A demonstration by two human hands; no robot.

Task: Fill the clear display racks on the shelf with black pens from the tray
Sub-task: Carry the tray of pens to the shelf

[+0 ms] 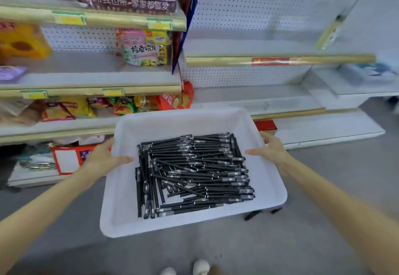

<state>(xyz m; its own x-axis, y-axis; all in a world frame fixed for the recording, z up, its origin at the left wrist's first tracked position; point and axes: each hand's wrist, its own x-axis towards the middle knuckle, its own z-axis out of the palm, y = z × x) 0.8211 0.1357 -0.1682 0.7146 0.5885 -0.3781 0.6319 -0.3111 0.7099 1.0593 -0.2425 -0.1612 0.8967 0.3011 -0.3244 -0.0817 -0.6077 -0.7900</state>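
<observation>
1. My left hand gripped the tray by its left wall, thumb over the rim; my right hand gripped the right wall likewise.
2. The black pens lay heaped in the tray, held before the shelf.
3. Best, I judged, to hold it level and set it near the clear racks.
4. My outer fingers were hidden; the racks were faint, their contents unreadable; two dark things on the floor might have been pens.
</observation>
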